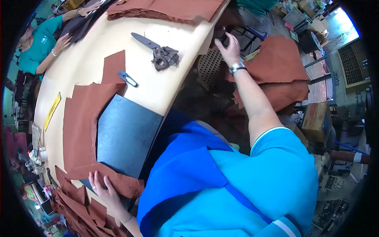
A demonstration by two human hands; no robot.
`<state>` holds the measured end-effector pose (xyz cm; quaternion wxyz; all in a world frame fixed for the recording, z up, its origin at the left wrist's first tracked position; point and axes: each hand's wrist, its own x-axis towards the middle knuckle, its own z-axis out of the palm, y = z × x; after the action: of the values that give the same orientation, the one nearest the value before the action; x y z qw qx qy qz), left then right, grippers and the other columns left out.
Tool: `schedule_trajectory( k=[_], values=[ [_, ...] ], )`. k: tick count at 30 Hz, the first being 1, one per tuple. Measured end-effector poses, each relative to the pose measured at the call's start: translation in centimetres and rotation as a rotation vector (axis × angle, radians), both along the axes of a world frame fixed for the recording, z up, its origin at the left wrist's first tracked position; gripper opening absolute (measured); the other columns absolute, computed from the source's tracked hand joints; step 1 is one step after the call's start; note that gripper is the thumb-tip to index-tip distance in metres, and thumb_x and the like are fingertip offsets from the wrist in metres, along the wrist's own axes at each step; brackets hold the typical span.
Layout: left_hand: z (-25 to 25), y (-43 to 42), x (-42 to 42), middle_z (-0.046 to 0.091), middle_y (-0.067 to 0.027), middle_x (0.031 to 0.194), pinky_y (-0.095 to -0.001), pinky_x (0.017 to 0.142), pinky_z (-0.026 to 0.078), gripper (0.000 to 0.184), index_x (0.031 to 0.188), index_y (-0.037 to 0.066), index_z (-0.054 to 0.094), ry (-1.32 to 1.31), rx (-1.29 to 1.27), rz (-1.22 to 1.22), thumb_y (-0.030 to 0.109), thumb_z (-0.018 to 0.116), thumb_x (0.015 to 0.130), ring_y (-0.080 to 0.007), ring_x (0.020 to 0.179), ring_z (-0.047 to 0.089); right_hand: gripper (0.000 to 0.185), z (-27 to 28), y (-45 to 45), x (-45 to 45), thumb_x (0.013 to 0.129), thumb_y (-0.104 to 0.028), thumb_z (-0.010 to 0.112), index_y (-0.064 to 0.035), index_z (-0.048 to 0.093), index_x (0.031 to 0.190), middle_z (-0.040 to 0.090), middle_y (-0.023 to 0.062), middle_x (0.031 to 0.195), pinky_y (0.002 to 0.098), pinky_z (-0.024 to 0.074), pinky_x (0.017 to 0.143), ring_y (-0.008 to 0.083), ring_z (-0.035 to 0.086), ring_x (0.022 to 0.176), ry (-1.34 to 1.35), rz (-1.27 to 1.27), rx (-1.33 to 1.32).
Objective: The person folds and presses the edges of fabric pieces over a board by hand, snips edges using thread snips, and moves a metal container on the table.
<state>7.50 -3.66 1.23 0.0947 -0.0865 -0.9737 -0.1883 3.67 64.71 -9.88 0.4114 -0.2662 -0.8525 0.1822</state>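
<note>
My left hand (103, 190) lies with fingers spread on the folded lower end of a rust-brown fabric piece (81, 124) at the table's near edge. This fabric runs along the left side of a dark flat board (125, 132) and partly overlaps it. Small blue thread snips (128, 78) rest on the fabric's upper part. Large black scissors (148, 42) with cloth-wrapped handles lie farther up the table. My right hand (230, 48) is raised beyond the table edge, fingers apart, near a stack of brown fabric (278, 59); nothing shows in it.
The pale table (158, 91) curves across the view. On it are a fabric stack (166, 10), a yellow strip (52, 111) and crumpled brown pieces (79, 209). A co-worker (43, 45) handles dark cloth at upper left. A perforated basket (209, 68) and cardboard box (314, 122) stand right.
</note>
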Motion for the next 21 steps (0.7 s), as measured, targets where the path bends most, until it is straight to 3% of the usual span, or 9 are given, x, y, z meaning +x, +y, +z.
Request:
schedule_trajectory(
  k=[2,3,6,9,12,15,17,20,21],
  values=[
    [-1.2,-0.3,1.1,0.046,-0.0179,0.147,-0.044,0.113,0.032,0.038,0.131,0.001,0.058,-0.015,0.069,0.057,0.018,0.06,0.097,-0.0349,0.136,0.043,0.129,-1.2,1.0,6.6,0.054,-0.061,0.087,-0.0153,0.02,0.155,0.024,0.0202,0.159,0.0696,0.0243,0.109,0.0418,0.026,0.144,-0.766,-0.294,-0.211],
    [-1.3,-0.2,1.0,0.046,-0.0177,0.148,-0.0439,0.113,0.032,0.038,0.131,0.001,0.058,-0.015,0.056,0.054,0.018,0.06,0.097,-0.0347,0.136,0.043,0.139,-3.5,2.9,9.3,0.051,-0.06,0.089,-0.0208,0.009,0.158,0.01,0.0149,0.164,0.0803,0.017,0.104,0.038,0.014,0.15,-1.056,-0.312,-0.226],
    [-1.4,-0.2,0.5,0.045,-0.0174,0.148,-0.0436,0.113,0.033,0.037,0.131,0.001,0.058,-0.007,0.019,0.038,0.019,0.059,0.098,-0.0345,0.136,0.043,0.092,-8.4,6.9,15.2,0.082,-0.035,0.071,-0.0221,0.019,0.158,0.047,0.0184,0.147,0.0708,0.0247,0.109,0.0359,0.05,0.132,-1.324,-0.266,-0.162],
    [-1.5,-0.5,0.4,0.046,-0.0174,0.147,-0.0435,0.112,0.034,0.037,0.131,0.001,0.058,0.009,-0.006,0.02,0.019,0.059,0.098,-0.0344,0.136,0.043,0.049,-7.5,6.8,17.6,0.091,-0.022,0.051,-0.0132,0.054,0.14,0.066,0.016,0.125,0.071,0.0296,0.106,0.0329,0.063,0.117,-1.463,0.047,0.133],
    [-1.4,-0.4,0.5,0.046,-0.0173,0.147,-0.0434,0.112,0.034,0.037,0.131,0.002,0.058,0.007,0.004,0.016,0.019,0.059,0.098,-0.0343,0.136,0.043,0.037,-2.4,2.2,17.3,0.088,-0.032,0.058,-0.0109,0.071,0.115,0.066,0.017,0.124,0.0611,0.0401,0.104,0.0348,0.063,0.114,-1.972,0.28,0.248],
    [-1.4,-0.2,0.5,0.047,-0.0173,0.147,-0.0433,0.112,0.034,0.037,0.131,0.002,0.058,0.011,-0.003,0.023,0.019,0.058,0.098,-0.0345,0.136,0.043,0.037,-0.7,1.9,14.7,0.08,-0.043,0.067,-0.011,0.075,0.099,0.07,0.0188,0.114,0.0468,0.0454,0.102,0.0391,0.066,0.104,-1.644,0.134,-0.103],
    [-1.3,-0.1,0.6,0.047,-0.0173,0.147,-0.0432,0.112,0.034,0.037,0.131,0.002,0.058,0.014,-0.026,0.024,0.02,0.058,0.099,-0.0346,0.136,0.043,0.064,-0.4,5.1,10.7,0.076,-0.051,0.073,-0.007,0.066,0.121,0.062,0.0222,0.128,0.0412,0.0456,0.103,0.0411,0.062,0.112,-1.593,0.227,-0.333],
    [-1.3,-0.1,0.6,0.047,-0.0175,0.147,-0.0434,0.112,0.034,0.037,0.131,0.002,0.058,0.004,-0.002,0.026,0.02,0.057,0.099,-0.0349,0.136,0.043,0.081,-3.1,6.1,10.1,0.072,-0.047,0.079,-0.0062,0.052,0.136,0.054,0.022,0.138,0.044,0.0476,0.101,0.0406,0.056,0.122,-1.001,0.1,0.009],
    [-1.4,-0.1,0.7,0.047,-0.0175,0.147,-0.0435,0.112,0.034,0.037,0.131,0.002,0.058,0.004,-0.01,0.024,0.02,0.057,0.099,-0.0349,0.136,0.043,0.075,-4.1,6.7,10.2,0.074,-0.041,0.077,-0.0074,0.052,0.135,0.054,0.0225,0.138,0.0443,0.0477,0.101,0.0403,0.057,0.12,-1.027,0.087,-0.019]
  ],
)
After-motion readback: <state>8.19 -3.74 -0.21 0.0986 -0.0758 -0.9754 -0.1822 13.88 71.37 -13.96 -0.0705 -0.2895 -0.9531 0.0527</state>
